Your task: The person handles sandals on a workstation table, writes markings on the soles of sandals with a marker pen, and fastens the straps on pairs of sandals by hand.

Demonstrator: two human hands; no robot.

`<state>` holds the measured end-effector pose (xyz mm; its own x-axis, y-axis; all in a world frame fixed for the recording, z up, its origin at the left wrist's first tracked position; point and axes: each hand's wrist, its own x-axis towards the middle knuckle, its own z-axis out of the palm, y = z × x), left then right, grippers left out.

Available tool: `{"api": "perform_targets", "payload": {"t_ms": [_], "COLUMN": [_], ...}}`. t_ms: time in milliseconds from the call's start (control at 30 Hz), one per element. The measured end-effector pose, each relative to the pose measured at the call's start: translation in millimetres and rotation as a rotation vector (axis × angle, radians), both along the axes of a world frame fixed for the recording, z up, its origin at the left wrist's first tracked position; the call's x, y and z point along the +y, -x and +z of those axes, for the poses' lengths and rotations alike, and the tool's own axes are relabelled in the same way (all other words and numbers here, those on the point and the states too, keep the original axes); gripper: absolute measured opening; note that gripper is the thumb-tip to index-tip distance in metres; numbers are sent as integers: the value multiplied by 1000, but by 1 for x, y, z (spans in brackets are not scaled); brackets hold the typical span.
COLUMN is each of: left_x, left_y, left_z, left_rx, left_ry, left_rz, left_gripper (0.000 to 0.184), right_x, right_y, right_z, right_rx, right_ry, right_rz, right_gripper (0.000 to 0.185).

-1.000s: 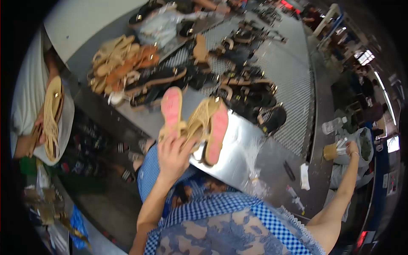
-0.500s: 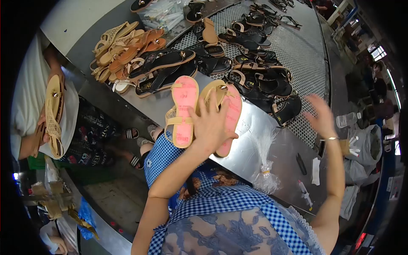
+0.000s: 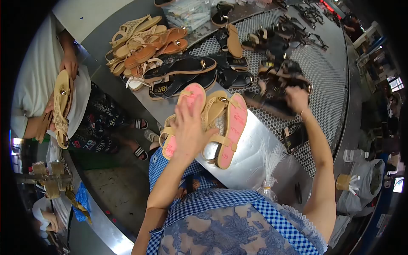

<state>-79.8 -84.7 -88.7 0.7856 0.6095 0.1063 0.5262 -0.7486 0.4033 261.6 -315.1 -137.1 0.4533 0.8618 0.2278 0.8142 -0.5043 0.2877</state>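
Observation:
My left hand (image 3: 190,129) lies with its fingers spread over a tan sandal with a pink insole (image 3: 170,146) at the metal table's near edge. Beside it are a tan sandal with a gold bead (image 3: 214,108) and another pink-insoled sandal (image 3: 235,127). My right hand (image 3: 297,101) is at the black sandals (image 3: 272,100) on the perforated metal surface, its fingers bent around one that is blurred by motion. Nearer to me, a single black sandal (image 3: 294,137) lies below that hand.
At the left a person in white holds a tan sandal (image 3: 63,106). Tan and brown sandals (image 3: 146,42) are piled at the back left, beside black sandals (image 3: 182,70). Clear plastic ties (image 3: 267,185) and a bin of pens (image 3: 189,15) also show.
My right hand has moved from the right side, past the cup of white sticks, in to the black sandals. My left hand has shifted left across the pink-insoled sandals.

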Motion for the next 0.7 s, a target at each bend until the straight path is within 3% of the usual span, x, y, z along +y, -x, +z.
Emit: {"api": "perform_targets", "payload": {"t_ms": [100, 167, 233, 267, 300, 333, 367, 400, 433, 467, 500, 533, 567, 633, 667, 700], "left_x": [29, 35, 58, 64, 71, 81, 87, 84, 87, 84, 83, 89, 77, 68, 73, 63], "left_y": [6, 4, 11, 16, 22, 31, 39, 44, 46, 53, 59, 61, 71, 65, 69, 73], "left_z": [-16, -4, -15, -8, -10, -12, -11, -2, -2, -3, -4, -14, -23, -33, -53, -52], "left_rx": [21, 58, -196, -271, -400, -468, -530, -761, -834, -857, -875, -735, -799, -660, -733, -826], "left_ry": [200, 215, 245, 433, 643, 903, 1163, 1423, 1575, 1827, 2069, 2174, 2020, 1934, 2121, 2284], "left_rz": [-11, 10, -57, -21, -28, -29, -27, -43, -50, 82, 219, 91, 158, 308, 87, 20], "left_gripper": [91, 81, 68, 57, 51, 48, 45, 41, 35, 33, 33, 37, 40, 41, 39, 37], "right_x": [-4, -2, 15, 21, 28, 37, 50, 60, 67, 78, 92, 102, 109, 125, 128, 130], "right_y": [-44, -34, 10, 42, 79, 123, 161, 180, 193, 198, 198, 199, 200, 200, 200, 202], "right_z": [24, 48, 73, 72, 63, 57, 68, 61, 55, 55, 58, 59, 56, 42, 38, 44], "right_rx": [-64, -409, -82, 33, 331, 641, 932, 863, 789, 793, 613, 420, 418, 528, 580, 538], "right_ry": [-85, -100, -207, -247, -394, -402, -233, -183, -136, -141, -18, 102, 86, 387, 230, 214], "right_rz": [-457, -377, -164, -13, 142, 54, -135, 40, 217, 220, 454, 678, 684, 769, 853, 864], "right_gripper": [34, 49, 61, 62, 64, 67, 70, 75, 80, 80, 74, 69, 69, 53, 37, 33]}}
